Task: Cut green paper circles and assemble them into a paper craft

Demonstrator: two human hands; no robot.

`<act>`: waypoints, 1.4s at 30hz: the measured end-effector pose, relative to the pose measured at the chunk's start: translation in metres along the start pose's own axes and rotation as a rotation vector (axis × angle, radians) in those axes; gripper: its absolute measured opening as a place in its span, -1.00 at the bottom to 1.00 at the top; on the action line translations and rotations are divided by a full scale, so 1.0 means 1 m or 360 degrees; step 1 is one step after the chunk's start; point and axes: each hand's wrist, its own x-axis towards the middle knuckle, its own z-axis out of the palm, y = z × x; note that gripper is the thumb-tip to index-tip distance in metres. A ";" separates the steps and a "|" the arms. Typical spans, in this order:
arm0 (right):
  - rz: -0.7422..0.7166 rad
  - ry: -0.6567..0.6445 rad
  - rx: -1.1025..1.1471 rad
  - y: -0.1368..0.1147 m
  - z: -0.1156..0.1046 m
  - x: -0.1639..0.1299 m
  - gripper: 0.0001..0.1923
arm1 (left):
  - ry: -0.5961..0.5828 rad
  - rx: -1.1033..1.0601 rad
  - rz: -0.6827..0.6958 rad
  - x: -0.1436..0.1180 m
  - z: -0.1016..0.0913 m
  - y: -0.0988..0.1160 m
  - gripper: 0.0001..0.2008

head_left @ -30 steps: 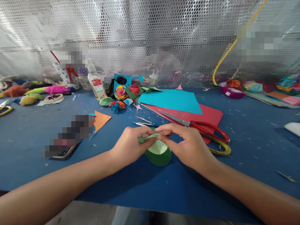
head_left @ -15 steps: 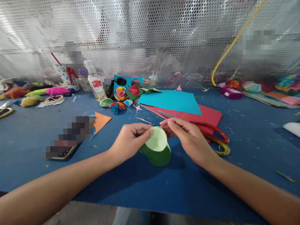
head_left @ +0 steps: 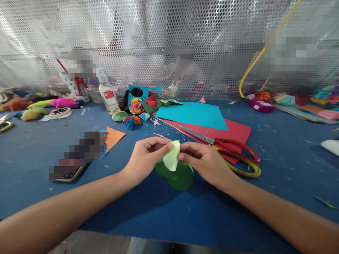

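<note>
A pale green paper circle (head_left: 171, 157), bent along its right side, is held up between my hands. My left hand (head_left: 148, 157) pinches its upper left edge between thumb and fingers. Against the bent right edge, my right hand (head_left: 202, 160) closes its thumb and fingertips. Darker green paper circles (head_left: 181, 178) lie overlapping on the blue table just below and behind the held one. Right of my right hand rest large scissors (head_left: 235, 151) with one red and one yellow handle loop, partly on red paper (head_left: 238, 130).
Blue paper (head_left: 193, 114) lies on the red sheet. A glue bottle (head_left: 109, 98), folded paper pieces (head_left: 132, 121) and a blue cutout (head_left: 144, 91) stand behind. A phone (head_left: 76, 158) and orange paper (head_left: 115, 137) are at left. Perforated metal (head_left: 148, 42) closes off the back.
The pale green circle was flat and is now bent, its right part folded back. My right hand has come in from the right and closed on its edge, uncovering the scissors.
</note>
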 end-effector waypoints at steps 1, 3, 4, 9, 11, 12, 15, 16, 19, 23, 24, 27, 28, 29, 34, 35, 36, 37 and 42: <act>-0.0012 0.0013 -0.0015 0.000 0.000 0.000 -0.82 | -0.0008 0.0002 -0.0004 0.000 0.000 0.000 -0.80; -0.0030 0.0040 -0.0069 0.000 -0.001 -0.001 -0.83 | -0.0032 0.0003 0.0001 -0.001 0.000 -0.001 -0.81; -0.0039 0.0047 -0.0108 0.000 -0.001 -0.001 -0.84 | -0.0054 0.0012 0.0010 0.000 0.000 -0.001 -0.81; -0.0055 0.0068 -0.0373 -0.002 -0.003 -0.003 -0.87 | -0.0190 0.0173 0.0052 -0.001 -0.001 0.001 -0.79; -0.0074 0.0083 -0.0484 -0.003 -0.003 -0.003 -0.89 | -0.0245 0.0270 0.0081 -0.002 0.000 0.002 -0.77; -0.0088 0.0088 -0.0532 -0.005 -0.003 -0.003 -0.88 | -0.0261 0.0326 0.0114 -0.002 0.000 0.003 -0.78; -0.0134 0.0119 -0.0650 -0.008 -0.002 -0.004 -0.86 | -0.0252 0.0451 0.0244 -0.002 0.000 0.002 -0.86; -0.0146 0.0134 -0.0680 -0.008 -0.002 -0.004 -0.86 | -0.0247 0.0461 0.0274 -0.002 0.000 0.001 -0.88; -0.0192 0.0172 -0.0725 -0.009 -0.002 -0.004 -0.86 | -0.0221 0.0436 0.0313 -0.001 -0.001 -0.001 -0.90; -0.0164 0.0150 -0.0691 -0.006 -0.002 -0.005 -0.84 | -0.0215 0.0461 0.0329 0.000 -0.003 -0.002 -0.89; -0.0143 0.0142 -0.0672 -0.005 -0.002 -0.006 -0.83 | -0.0220 0.0470 0.0327 -0.001 -0.003 -0.002 -0.88; -0.0091 0.0148 -0.0624 -0.005 -0.003 -0.006 -0.80 | -0.0240 0.0473 0.0323 -0.001 -0.003 -0.002 -0.87; -0.0082 0.0154 -0.0613 -0.005 -0.003 -0.006 -0.80 | -0.0247 0.0473 0.0321 -0.001 -0.003 -0.002 -0.86; -0.0075 0.0158 -0.0603 -0.005 -0.003 -0.006 -0.79 | -0.0253 0.0471 0.0319 -0.001 -0.002 -0.002 -0.86; -0.0044 0.0161 -0.0597 -0.007 -0.003 -0.004 -0.78 | -0.0281 0.0443 0.0280 -0.001 -0.002 -0.002 -0.87; -0.0040 0.0161 -0.0605 -0.007 -0.003 -0.004 -0.79 | -0.0283 0.0433 0.0263 -0.001 -0.001 -0.002 -0.87; -0.0038 0.0160 -0.0613 -0.008 -0.003 -0.005 -0.80 | -0.0282 0.0422 0.0244 -0.001 -0.001 -0.002 -0.88; -0.0038 0.0160 -0.0621 -0.008 -0.003 -0.005 -0.80 | -0.0279 0.0414 0.0230 -0.001 -0.001 -0.001 -0.88; -0.0063 0.0170 -0.0616 -0.009 -0.002 -0.007 -0.83 | -0.0249 0.0449 0.0271 -0.002 0.000 -0.001 -0.90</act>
